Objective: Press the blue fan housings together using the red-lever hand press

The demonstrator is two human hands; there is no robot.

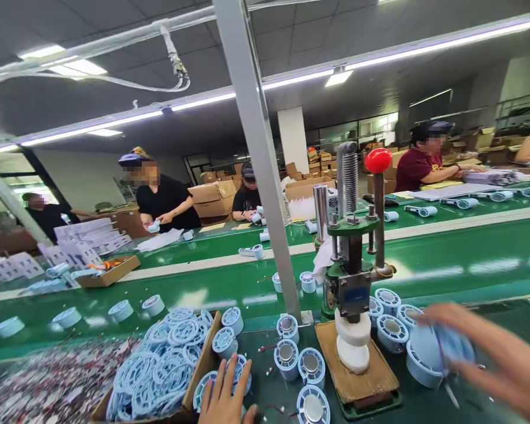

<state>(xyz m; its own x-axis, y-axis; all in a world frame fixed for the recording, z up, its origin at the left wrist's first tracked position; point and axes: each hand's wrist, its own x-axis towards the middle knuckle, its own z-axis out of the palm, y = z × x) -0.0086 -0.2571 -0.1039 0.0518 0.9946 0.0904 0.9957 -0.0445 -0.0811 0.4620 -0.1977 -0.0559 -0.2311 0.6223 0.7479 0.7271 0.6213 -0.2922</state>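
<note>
Blue round housing [457, 346], blurred by motion, sits between the thumb and fingers of the person's right hand [492, 344], which grasps it out at that side. The left hand [227, 391] is well apart from it, palm down and fingers spread, clenched on nothing; its fingertips are over or against some round parts [239, 374], and I can't tell which they really touch.

What separates the two hands is the upright hand press [353, 294], with its white pads [353, 352] above a brown board [357, 377]. Seen from here, those pads lie inward of the right hand, which is the nearer one; the left is farther off, with a loose cluster of housings [287, 353] between it and the board. The blue housing is squat, with no long axis to speak of, and the blur hides which way its face is turned. Just beside and below it, another housing [424, 370] rests on the bench. Beyond the left hand, on its outer side, is a carton of blue rings [183, 335].
</note>
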